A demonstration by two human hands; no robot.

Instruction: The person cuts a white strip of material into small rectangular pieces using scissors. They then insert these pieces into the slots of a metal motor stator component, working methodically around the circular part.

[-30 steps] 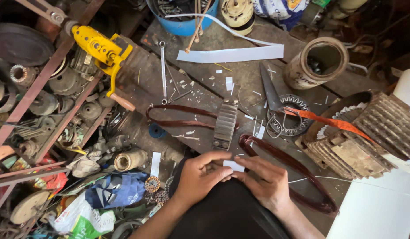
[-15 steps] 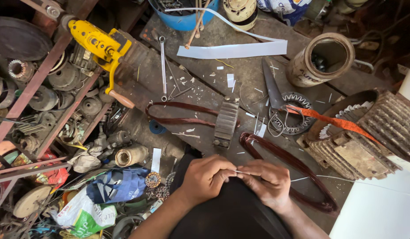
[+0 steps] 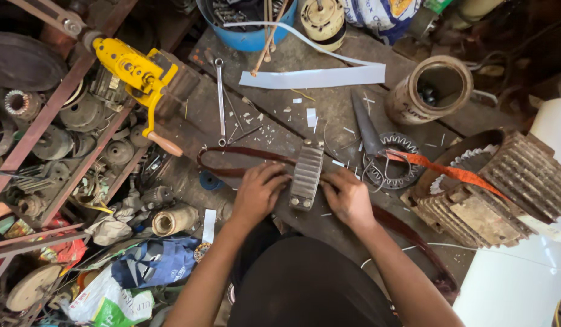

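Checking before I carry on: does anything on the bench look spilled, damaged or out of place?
Small white paper scraps lie scattered over the wooden bench beside the spanner. Both hands, left and right, flank the ribbed metal block. Nothing looks broken or spilled.

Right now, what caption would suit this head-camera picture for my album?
Both hands, left hand and right hand, grip a ribbed metal block on a cluttered workbench, dark wire coils beside it.
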